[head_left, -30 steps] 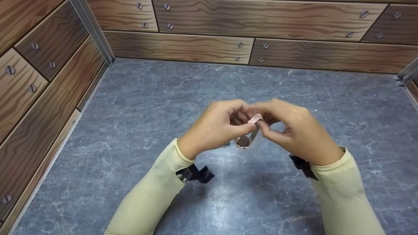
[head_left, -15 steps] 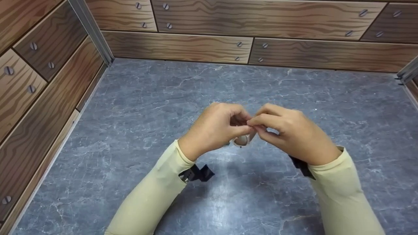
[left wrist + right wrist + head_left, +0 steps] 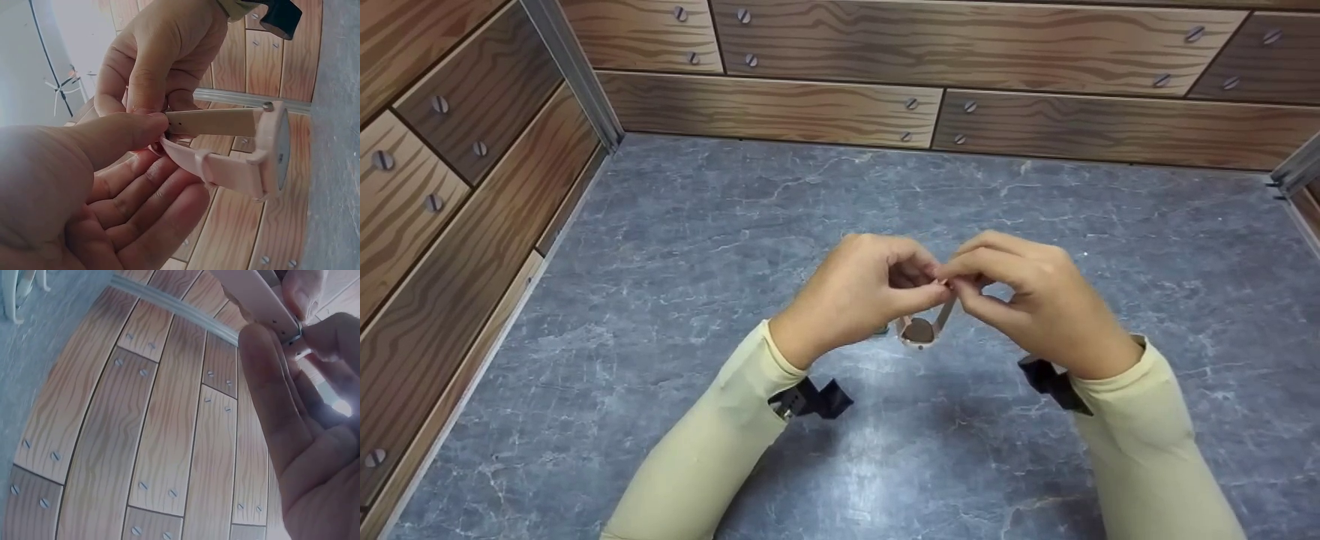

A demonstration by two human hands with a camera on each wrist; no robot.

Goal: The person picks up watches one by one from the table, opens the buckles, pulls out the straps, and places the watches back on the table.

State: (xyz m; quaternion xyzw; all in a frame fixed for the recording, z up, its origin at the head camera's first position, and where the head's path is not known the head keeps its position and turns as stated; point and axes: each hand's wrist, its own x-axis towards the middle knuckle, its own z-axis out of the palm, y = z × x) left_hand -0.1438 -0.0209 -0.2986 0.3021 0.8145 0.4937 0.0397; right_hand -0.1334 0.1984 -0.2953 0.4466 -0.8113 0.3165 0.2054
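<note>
A wristwatch (image 3: 919, 331) with a pink strap hangs below both hands, above the table. Its round case (image 3: 274, 149) dangles at the bottom of the strap loop. My left hand (image 3: 862, 281) pinches the joined strap ends between thumb and fingers. Fingertips of my right hand (image 3: 1035, 300) pinch the strap right beside the left fingertips. Holes show in one strap half (image 3: 216, 122), and a keeper loop (image 3: 205, 167) sits round the other. In the right wrist view a thin metal buckle (image 3: 298, 329) crosses the holed strap; fingers cover part of it.
A small green thing (image 3: 881, 330) shows on the table (image 3: 720, 225) behind my left hand, mostly hidden. White curved pieces (image 3: 25, 295) stand on the table in the right wrist view. Wood-patterned panels (image 3: 825, 112) wall the back and left side.
A pale strap end showed between the hands a second ago; fingertips now cover it. The right fingers have closed in on the strap. The watch case tilted up, then dropped back down.
</note>
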